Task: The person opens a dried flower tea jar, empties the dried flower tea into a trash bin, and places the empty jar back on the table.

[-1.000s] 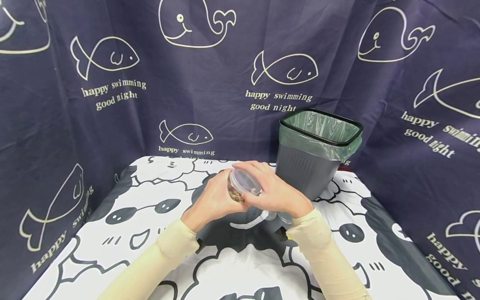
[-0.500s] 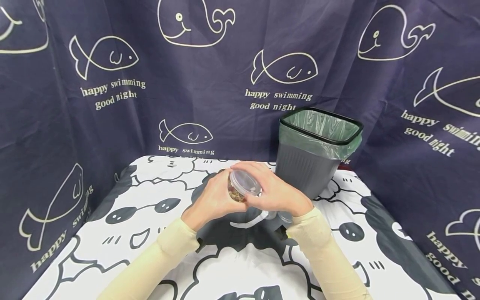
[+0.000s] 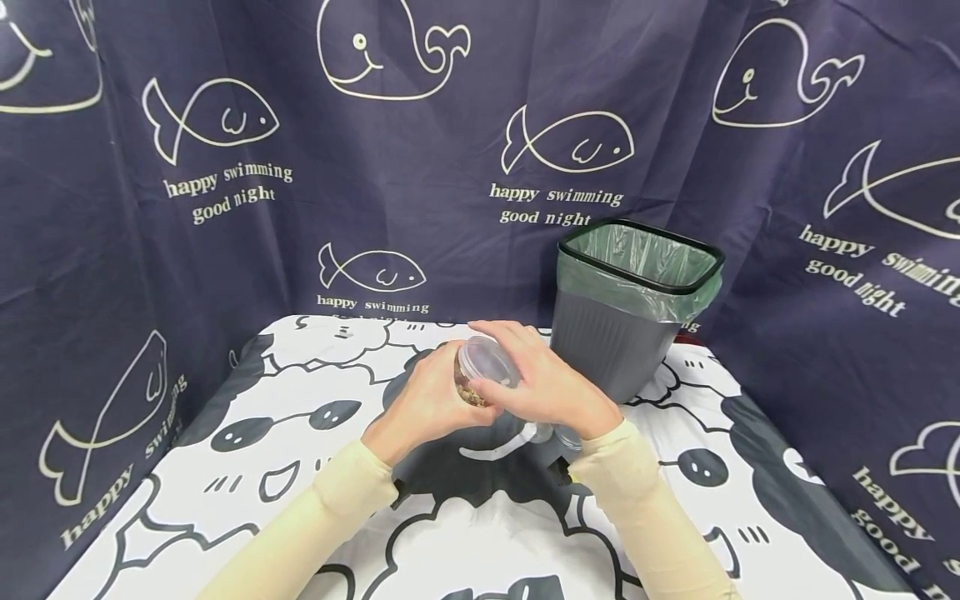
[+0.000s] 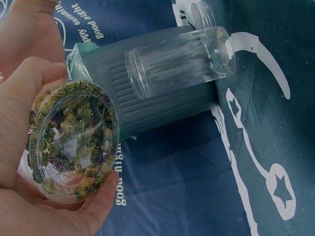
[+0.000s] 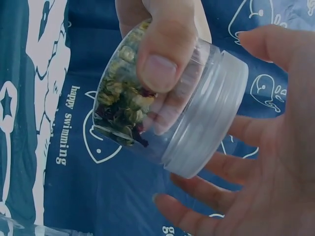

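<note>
My left hand (image 3: 431, 400) grips a clear jar (image 4: 74, 140) of dried yellowish flowers with a few dark red bits, tilted above the table. Its screw lid (image 5: 209, 115), translucent and frosted, is on the jar. Around that lid curve the fingers of my right hand (image 3: 551, 379); in the right wrist view they are spread and the thumb stands apart from the lid. Whether any right finger touches the lid's far side is hidden. A second, taller clear jar (image 4: 177, 64) with nothing visible inside stands upright on the table, partly behind my right wrist in the head view.
A dark grey trash bin (image 3: 615, 337) with a green liner stands at the back right. Near the tall jar lies a clear round piece (image 4: 204, 14), partly cut off. A cartoon-print cloth (image 3: 300, 433) covers the table; navy curtains (image 3: 375, 192) enclose it.
My right fingers have loosened slightly from the lid, with the upper finger now a little away from its edge. The left hand and jar have barely moved; the head view tilts slightly upward.
</note>
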{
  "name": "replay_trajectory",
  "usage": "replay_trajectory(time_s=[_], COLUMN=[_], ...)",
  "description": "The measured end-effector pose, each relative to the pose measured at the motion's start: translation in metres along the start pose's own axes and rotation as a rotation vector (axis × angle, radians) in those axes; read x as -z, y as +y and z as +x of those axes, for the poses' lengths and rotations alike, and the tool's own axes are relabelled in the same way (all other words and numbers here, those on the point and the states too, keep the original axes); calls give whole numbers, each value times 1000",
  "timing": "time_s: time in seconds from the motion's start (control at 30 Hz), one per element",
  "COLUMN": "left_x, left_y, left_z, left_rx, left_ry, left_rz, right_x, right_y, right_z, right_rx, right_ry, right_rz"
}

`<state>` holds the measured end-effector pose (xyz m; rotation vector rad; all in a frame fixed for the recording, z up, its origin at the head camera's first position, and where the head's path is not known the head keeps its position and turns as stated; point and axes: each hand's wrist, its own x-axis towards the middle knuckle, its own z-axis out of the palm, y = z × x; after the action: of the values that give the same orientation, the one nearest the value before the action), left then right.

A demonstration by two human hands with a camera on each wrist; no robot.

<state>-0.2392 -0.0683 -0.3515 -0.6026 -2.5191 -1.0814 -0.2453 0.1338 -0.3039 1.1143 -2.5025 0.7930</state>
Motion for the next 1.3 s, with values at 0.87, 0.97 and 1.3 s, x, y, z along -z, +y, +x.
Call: replay_trajectory(time_s=[0.87, 0.97, 1.3], left_x=[-1, -1, -1], left_y=[2, 2, 3], left_z=[0, 0, 0], left_rx=[-31, -24, -30], left_ry=[20, 14, 13], left_rz=[24, 16, 45], right_x=[-11, -11, -14], right_y=[-8, -9, -9], right_z=[3, 3, 3], right_rx=[-217, -230, -237], right_ry=[61, 66, 66], right_rz=[-111, -107, -104])
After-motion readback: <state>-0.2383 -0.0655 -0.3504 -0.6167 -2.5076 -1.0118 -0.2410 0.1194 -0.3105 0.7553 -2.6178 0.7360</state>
